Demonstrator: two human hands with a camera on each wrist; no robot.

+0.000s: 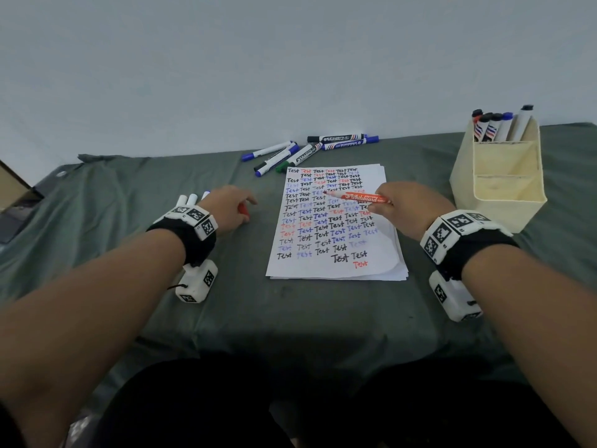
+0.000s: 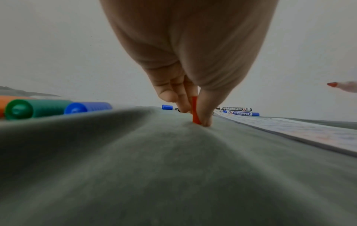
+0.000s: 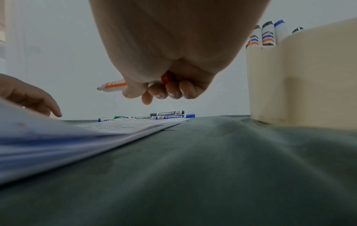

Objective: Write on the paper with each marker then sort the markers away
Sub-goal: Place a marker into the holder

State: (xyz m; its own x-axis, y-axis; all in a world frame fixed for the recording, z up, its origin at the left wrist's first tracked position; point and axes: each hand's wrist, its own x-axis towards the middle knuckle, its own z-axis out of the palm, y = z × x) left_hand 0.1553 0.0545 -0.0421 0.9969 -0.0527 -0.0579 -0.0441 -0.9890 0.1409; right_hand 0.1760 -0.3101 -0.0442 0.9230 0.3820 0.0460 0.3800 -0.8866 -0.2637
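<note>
both hands are busy with one pen. right hand (image 1: 399, 205) has its fingers curled round the rear of the uncapped red marker (image 1: 360, 198), held level above the paper (image 1: 381, 273) with the tip pointing left and not touching the sheet. left hand (image 1: 227, 206) rests on the grey cloth (image 1: 290, 318) of the table, left of the paper, thumb and fingers pinching the red cap (image 2: 195, 109), which stands on end against the cloth.

judging by the red "test" low on the page, this marker has likely had its turn, so capping looks like the step in hand. to do it well, lift the cap off the cloth, turn its open end toward the tip, and bring the two together along one line; a skewed push would smear ink on the fingers or crush the nib. press until it seats fully.

after that the marker belongs in the cream holder (image 1: 504, 189) at the right, whose rear compartment already carries several upright markers. a loose pile of markers (image 1: 307, 151) lies beyond the paper, and three more (image 1: 192, 199) lie just behind the left wrist.
</note>
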